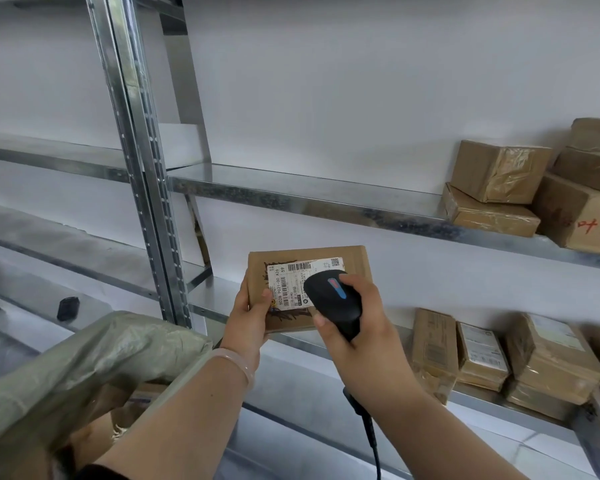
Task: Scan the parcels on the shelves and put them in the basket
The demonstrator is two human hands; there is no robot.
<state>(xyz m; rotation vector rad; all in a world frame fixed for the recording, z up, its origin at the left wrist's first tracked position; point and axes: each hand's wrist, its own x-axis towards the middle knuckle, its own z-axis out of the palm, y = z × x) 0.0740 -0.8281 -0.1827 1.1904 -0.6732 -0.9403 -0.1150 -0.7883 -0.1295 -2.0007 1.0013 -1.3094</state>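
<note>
Parcel [309, 289], brown carton, label up: I had it clamped in my left hand [248, 315] before the lower shelf [219, 299]. Right hand [352, 327] closed around black scanner [333, 301], over the label. Other cartons [499, 188] shelved at right.

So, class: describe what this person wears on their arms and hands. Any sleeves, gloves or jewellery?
Both forearms are bare, with no gloves. The left hand has a pale translucent bangle around its wrist. The right hand shows no jewellery. A dark sleeve edge appears at the lower frame edge.
</note>
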